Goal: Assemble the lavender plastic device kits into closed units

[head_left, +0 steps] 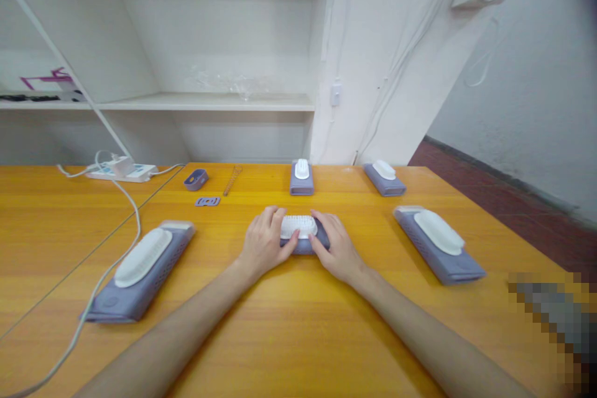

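Note:
Midway across the wooden table lies a purple-grey case [304,249] with a white oval brush [298,226] on top, its bristle-like bumps facing up. My left hand [267,237] grips the left end, fingers over the far edge and thumb against the near side of the white brush. At the other end my right hand [336,245] curls round the case, its thumb touching the brush's near edge. Both thumbs point inward, a small distance apart. My hands cover the ends of the case, and its underside is hidden.
Similar purple-grey cases with white oval pieces lie at left [153,280], right [438,242], back middle [302,185] and back right [385,178]. Behind my left hand are a purple ring-shaped part [196,180], a flat plate [208,201] and a coil spring [232,180]. A power strip [140,172] trails a white cable [136,224].

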Tool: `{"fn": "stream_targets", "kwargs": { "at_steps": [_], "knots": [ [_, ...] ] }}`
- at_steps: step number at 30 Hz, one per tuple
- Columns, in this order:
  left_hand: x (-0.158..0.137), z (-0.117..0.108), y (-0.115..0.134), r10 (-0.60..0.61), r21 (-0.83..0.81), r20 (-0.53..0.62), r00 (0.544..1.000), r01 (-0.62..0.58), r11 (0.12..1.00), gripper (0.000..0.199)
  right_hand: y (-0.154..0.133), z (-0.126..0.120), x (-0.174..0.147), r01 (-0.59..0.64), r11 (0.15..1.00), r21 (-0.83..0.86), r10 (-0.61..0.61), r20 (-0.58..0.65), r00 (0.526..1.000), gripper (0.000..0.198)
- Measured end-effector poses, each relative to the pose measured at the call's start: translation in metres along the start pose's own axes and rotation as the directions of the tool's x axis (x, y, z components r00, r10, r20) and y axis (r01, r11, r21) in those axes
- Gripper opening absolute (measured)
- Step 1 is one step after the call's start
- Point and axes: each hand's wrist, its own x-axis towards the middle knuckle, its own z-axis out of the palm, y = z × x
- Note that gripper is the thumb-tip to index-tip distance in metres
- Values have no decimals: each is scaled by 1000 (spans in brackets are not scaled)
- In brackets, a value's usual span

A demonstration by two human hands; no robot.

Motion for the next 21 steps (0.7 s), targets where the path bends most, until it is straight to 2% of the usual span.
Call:
{"fn": "stream_targets", "kwargs": {
  "at_steps": [7,14,18,21],
  "knots": [
    [0,4,-4,-51,44,33,998,50,998,44,1,2,1,-12,999,34,13,-33,999,38],
    [2,3,-3,-10,-80,107,994,19,997,57,13,6,3,-113,991,-70,101,-151,983,33],
    [4,6,-4,-46,-124,130,990,62,990,63,21,9,3,-187,965,-184,145,-223,964,30],
    [5,7,-6,-100,-112,137,986,116,987,66,24,10,3,-237,949,-208,183,-248,951,29]
  ]
}}
